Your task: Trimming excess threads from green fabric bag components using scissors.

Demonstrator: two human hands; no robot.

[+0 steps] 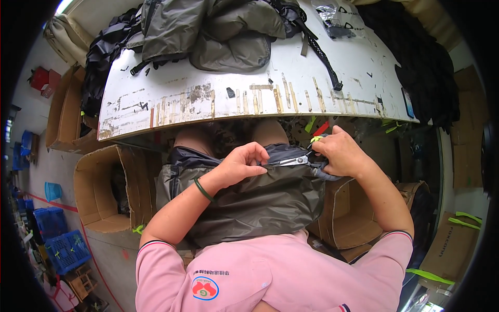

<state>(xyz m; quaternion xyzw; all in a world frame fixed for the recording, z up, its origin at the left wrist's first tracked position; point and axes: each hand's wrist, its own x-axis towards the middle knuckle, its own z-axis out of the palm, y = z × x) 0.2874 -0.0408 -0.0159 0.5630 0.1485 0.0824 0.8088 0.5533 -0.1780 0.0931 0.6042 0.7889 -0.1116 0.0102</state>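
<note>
Below the table edge (291,114), scissors (294,161) lie along dark fabric (254,203).

The white table (283,60) is brightly lit, and a soft shine is seen on the lap cloth (249,210). Dark shadow is cast under the table. Straight edges are bent, and the corners are filled with black.

Workshop: worktable (306,65), fabric heaps (231,39), cardboard boxes (95,195)

We see olive cloth (231,44), a black strap (326,61), black fabric (416,57) and a clear bag (332,15) on our white table (296,65).
</note>
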